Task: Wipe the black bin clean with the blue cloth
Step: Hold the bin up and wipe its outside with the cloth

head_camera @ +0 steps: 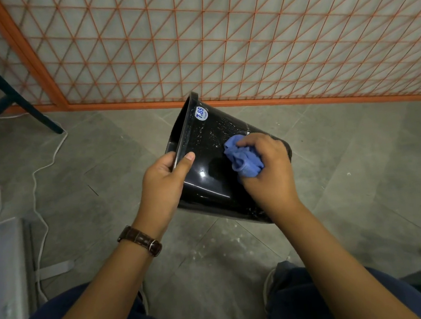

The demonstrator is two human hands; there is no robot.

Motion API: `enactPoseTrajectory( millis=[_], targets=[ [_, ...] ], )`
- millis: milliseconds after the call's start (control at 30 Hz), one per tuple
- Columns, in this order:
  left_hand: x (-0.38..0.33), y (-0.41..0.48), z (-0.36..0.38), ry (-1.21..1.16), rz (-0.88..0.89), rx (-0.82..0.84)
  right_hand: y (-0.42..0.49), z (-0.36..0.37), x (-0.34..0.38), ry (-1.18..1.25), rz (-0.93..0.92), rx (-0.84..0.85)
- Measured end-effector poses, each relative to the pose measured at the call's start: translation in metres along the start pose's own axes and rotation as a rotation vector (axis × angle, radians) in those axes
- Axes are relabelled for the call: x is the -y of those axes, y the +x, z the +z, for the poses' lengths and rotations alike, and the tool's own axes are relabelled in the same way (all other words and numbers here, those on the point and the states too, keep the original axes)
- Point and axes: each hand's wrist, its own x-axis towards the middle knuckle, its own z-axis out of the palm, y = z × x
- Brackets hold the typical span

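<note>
The bin hangs tilted above the floor, mouth to the left. The left hand pinches its rim; the right hand clutches the bunched cloth against its speckled side. The bin looks light, stiff and glossy, so likely slippery; the rim gives the surest hold.

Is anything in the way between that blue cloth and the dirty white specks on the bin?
Nothing visible. The right hand presses the blue cloth straight onto the black bin wall; the white specks lie bare just above it. The left hand grips the rim, off to the side.
</note>
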Motion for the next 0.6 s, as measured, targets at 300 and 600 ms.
enactPoseTrajectory(
  millis=[300, 600],
  targets=[
    [0.002, -0.001, -0.001, 0.101, 0.027, 0.004, -0.001, 0.001, -0.003, 0.061, 0.015, 0.034],
    [0.006, -0.003, 0.006, 0.123, 0.031, -0.005, -0.007, 0.008, 0.005, 0.104, 0.037, 0.016]
  ],
)
